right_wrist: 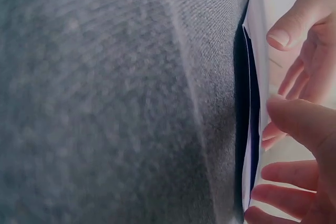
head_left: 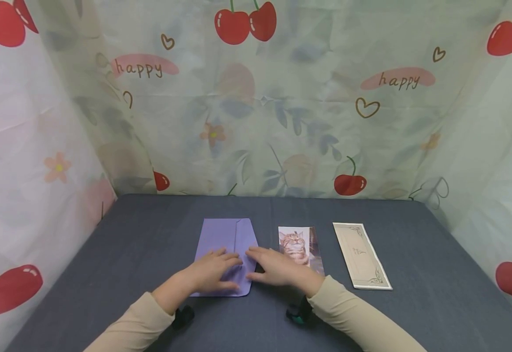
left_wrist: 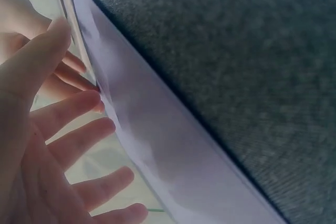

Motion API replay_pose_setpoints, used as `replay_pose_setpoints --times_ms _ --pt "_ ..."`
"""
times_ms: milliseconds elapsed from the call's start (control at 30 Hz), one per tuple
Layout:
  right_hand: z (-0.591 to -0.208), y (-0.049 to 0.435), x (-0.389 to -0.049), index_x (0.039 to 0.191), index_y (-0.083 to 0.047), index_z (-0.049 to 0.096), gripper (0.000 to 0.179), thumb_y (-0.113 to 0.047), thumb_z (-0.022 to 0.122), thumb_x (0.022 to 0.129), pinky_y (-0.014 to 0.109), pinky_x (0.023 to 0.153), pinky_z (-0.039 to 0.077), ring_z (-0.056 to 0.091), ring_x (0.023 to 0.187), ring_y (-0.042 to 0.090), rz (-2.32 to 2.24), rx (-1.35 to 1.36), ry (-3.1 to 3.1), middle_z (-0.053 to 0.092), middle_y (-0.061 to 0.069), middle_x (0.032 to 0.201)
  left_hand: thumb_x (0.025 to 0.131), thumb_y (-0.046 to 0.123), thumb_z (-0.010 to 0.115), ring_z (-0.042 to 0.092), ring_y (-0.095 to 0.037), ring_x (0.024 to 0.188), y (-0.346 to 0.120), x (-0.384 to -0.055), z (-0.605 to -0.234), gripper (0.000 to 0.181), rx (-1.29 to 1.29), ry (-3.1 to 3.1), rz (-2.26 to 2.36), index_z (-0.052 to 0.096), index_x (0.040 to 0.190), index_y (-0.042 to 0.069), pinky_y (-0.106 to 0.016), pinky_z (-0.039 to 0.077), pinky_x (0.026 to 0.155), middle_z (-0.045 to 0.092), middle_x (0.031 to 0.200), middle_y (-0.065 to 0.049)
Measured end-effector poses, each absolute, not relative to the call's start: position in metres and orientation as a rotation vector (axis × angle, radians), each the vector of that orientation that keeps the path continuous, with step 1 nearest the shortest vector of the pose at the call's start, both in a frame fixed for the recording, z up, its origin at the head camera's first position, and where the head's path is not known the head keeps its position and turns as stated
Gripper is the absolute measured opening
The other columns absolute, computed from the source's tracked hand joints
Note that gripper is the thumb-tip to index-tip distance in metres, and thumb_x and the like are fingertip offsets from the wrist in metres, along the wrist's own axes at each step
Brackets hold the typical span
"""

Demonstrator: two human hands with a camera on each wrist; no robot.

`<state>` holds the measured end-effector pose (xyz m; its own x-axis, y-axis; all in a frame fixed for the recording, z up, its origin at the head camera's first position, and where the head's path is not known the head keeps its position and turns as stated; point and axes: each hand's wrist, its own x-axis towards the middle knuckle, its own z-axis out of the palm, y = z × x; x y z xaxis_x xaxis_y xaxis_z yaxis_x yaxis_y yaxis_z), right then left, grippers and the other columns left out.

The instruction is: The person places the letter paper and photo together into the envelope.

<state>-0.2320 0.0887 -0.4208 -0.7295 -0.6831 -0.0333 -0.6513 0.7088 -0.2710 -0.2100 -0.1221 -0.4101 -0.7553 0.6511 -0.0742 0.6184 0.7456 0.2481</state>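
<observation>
A purple envelope (head_left: pixel 221 233) lies on the dark table cloth, its flap side toward the right. My left hand (head_left: pixel 213 272) is over its lower middle, fingers spread and fairly straight. From the right, my right hand (head_left: pixel 278 267) reaches over the envelope's right edge, fingers extended and thumb apart. In the left wrist view, the left fingertips are close to the surface of the envelope (left_wrist: pixel 157 124). The right wrist view shows a narrow gap along the edge of the envelope (right_wrist: pixel 254 61), with the right fingers (right_wrist: pixel 286 198) right beside it.
A picture card of a striped cat (head_left: pixel 294 244) lies right of the envelope, partly covered by the right forearm. Farther right is a long cream paper (head_left: pixel 361 256) with ornate corners. A printed curtain (head_left: pixel 265 122) with cherries surrounds the dark table (head_left: pixel 141 234).
</observation>
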Motion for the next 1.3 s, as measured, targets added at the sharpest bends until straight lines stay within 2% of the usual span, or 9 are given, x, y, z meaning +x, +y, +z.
replay_pose_setpoints --times_ms 367,733,867,1067,1300 --pt "-0.423 0.085 -0.230 0.134 0.002 0.045 0.063 -0.038 0.060 0.088 0.048 0.107 0.035 0.042 0.133 0.030 -0.355 -1.076 2.746 0.045 0.018 0.142 0.084 0.049 0.062 0.033 -0.046 0.134 -0.123 -0.210 -0.412 0.062 0.959 2.759 0.302 0.051 0.131 0.012 -0.063 0.029 0.104 0.047 0.142 -0.010" --pt "-0.425 0.081 -0.229 0.133 0.005 0.046 0.067 -0.038 0.064 0.085 0.053 0.105 0.037 0.042 0.133 0.031 -0.340 -1.034 2.750 0.044 0.020 0.142 0.080 0.054 0.064 0.034 -0.045 0.134 -0.127 -0.209 -0.411 0.067 0.974 2.766 0.273 0.051 0.132 0.013 -0.065 0.033 0.100 0.045 0.143 -0.008" --pt "-0.425 0.081 -0.229 0.133 0.005 0.045 0.067 -0.037 0.065 0.085 0.054 0.104 0.036 0.041 0.133 0.031 -0.347 -1.024 2.745 0.044 0.020 0.142 0.075 0.055 0.068 0.036 -0.046 0.132 -0.132 -0.210 -0.412 0.071 1.024 2.786 0.248 0.052 0.131 0.013 -0.064 0.035 0.098 0.045 0.143 -0.007" --pt "-0.423 0.081 -0.229 0.133 0.005 0.045 0.066 -0.037 0.065 0.085 0.054 0.104 0.037 0.041 0.133 0.032 -0.343 -1.026 2.736 0.044 0.020 0.142 0.068 0.052 0.075 0.044 -0.047 0.125 -0.138 -0.213 -0.415 0.073 1.183 2.808 0.194 0.056 0.126 0.011 -0.055 0.038 0.101 0.048 0.140 -0.010" --pt "-0.423 0.081 -0.230 0.134 0.004 0.044 0.067 -0.038 0.064 0.086 0.054 0.105 0.035 0.039 0.134 0.033 -0.359 -1.010 2.719 0.042 0.020 0.143 0.069 0.045 0.078 0.046 -0.045 0.124 -0.145 -0.215 -0.417 0.065 1.300 2.792 0.249 0.056 0.120 0.011 -0.053 0.038 0.102 0.048 0.139 -0.013"
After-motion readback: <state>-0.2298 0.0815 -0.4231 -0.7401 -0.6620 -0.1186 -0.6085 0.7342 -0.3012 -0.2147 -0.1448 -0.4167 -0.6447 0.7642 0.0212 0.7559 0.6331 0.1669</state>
